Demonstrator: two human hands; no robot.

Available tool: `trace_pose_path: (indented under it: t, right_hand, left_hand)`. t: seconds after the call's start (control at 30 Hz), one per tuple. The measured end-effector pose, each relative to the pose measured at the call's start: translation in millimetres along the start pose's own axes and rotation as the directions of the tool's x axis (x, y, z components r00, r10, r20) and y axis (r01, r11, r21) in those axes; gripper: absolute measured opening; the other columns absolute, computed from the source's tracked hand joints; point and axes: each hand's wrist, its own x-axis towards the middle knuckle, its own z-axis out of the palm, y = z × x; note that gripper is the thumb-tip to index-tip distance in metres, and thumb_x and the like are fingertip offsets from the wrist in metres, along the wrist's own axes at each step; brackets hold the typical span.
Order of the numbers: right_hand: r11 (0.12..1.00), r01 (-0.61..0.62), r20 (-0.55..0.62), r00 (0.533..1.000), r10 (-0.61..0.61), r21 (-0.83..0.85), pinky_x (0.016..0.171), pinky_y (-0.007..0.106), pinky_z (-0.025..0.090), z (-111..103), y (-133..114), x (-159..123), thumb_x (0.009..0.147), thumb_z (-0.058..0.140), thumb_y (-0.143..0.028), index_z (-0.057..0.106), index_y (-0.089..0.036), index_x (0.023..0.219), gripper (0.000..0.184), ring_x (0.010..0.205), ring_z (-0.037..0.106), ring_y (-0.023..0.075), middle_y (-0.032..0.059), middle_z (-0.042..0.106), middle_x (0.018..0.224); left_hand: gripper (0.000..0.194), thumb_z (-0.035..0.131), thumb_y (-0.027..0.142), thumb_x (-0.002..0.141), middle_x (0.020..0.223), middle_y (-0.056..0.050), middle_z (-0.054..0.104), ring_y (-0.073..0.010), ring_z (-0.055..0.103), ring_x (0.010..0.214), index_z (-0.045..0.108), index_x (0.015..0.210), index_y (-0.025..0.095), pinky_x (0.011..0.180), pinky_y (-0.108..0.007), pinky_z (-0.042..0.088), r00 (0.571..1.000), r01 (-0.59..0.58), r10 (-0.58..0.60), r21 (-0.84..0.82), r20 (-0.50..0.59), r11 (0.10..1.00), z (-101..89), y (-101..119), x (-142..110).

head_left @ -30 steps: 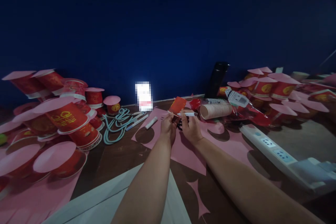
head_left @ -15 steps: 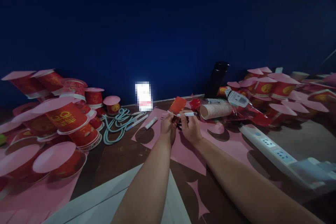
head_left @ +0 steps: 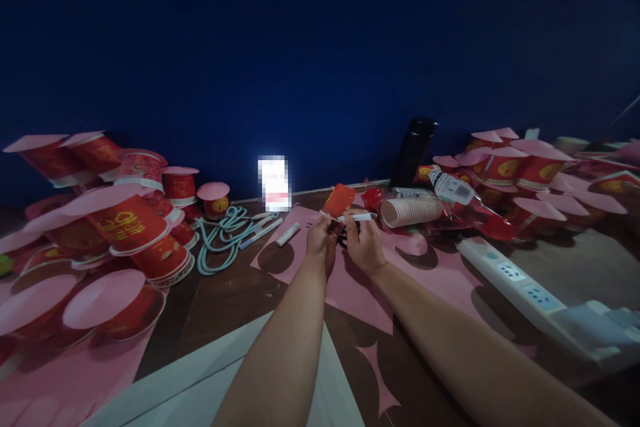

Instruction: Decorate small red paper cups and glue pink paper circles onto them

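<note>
My left hand [head_left: 321, 240] is closed around the rim end of a small red paper cup [head_left: 341, 198], which is tilted with its base away from me. A slim white pen [head_left: 359, 217] lies across the fingers of my right hand [head_left: 366, 245], its left end at the cup's rim. Both hands are close together above a pink paper sheet [head_left: 290, 263] with round holes cut in it. Something dark shows between the hands; I cannot make it out. Left of them a white glue stick [head_left: 289, 234] lies on the sheet.
Red cups with pink discs [head_left: 133, 220] are piled at the left, more cups [head_left: 503, 167] at the right. A teal cord [head_left: 220, 247], a lit screen [head_left: 275, 183], a black bottle [head_left: 414, 150], nested paper cups [head_left: 413, 211] and a power strip [head_left: 520, 290] surround the sheet.
The pen and my right hand have shifted very slightly to the right. My left hand and the red cup stay almost where they were.
</note>
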Motion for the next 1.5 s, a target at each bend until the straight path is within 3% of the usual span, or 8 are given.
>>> trace_pose_path:
  t: [0.67,0.9,1.13,1.5]
  right_hand:
    - [1.000,-0.008,-0.014,1.000,0.007,-0.020,0.082,0.037,0.051,0.5,1.7,0.7,0.096,0.041,-0.031,0.057,-0.019,0.098,0.020,0.091,0.062,0.0213,0.0106,0.066,0.095]
    - [0.999,-0.025,-0.009,1.000,0.025,0.028,0.083,0.036,0.050,-1.7,-0.9,2.6,0.096,0.040,-0.029,0.057,-0.018,0.098,0.020,0.091,0.061,0.0210,0.0108,0.065,0.095]
    - [0.999,-0.014,0.027,1.000,0.013,0.044,0.083,0.036,0.050,-0.5,-0.6,0.4,0.095,0.043,-0.028,0.057,-0.019,0.098,0.018,0.090,0.062,0.0210,0.0098,0.065,0.094]
    - [0.998,0.045,-0.008,0.999,-0.045,0.043,0.085,0.037,0.051,0.6,0.5,1.6,0.095,0.044,-0.025,0.057,-0.020,0.099,0.015,0.092,0.061,0.0204,0.0096,0.064,0.096]
  left_hand:
    - [0.006,0.061,0.016,0.078,0.077,-0.004,0.061,-0.0121,0.057,0.071,0.061,0.073,0.013,0.077,-0.029,0.047,0.999,0.012,-0.012,0.005,-0.042,1.000,1.0,1.6,-1.5]
    - [0.004,0.063,0.016,0.076,0.085,-0.005,0.064,-0.0132,0.059,0.075,0.064,0.079,0.014,0.081,-0.031,0.047,1.000,0.001,-0.001,0.018,-0.007,1.000,4.0,5.1,-5.8]
    - [0.003,0.062,0.017,0.077,0.080,-0.004,0.061,-0.0121,0.057,0.071,0.061,0.075,0.014,0.078,-0.029,0.046,1.000,0.011,-0.010,0.034,-0.026,0.999,1.8,2.5,-2.6]
    - [0.005,0.063,0.018,0.077,0.084,-0.005,0.064,-0.0117,0.059,0.073,0.064,0.079,0.013,0.079,-0.028,0.047,1.000,0.009,-0.009,0.026,-0.017,1.000,1.2,1.6,-2.4]
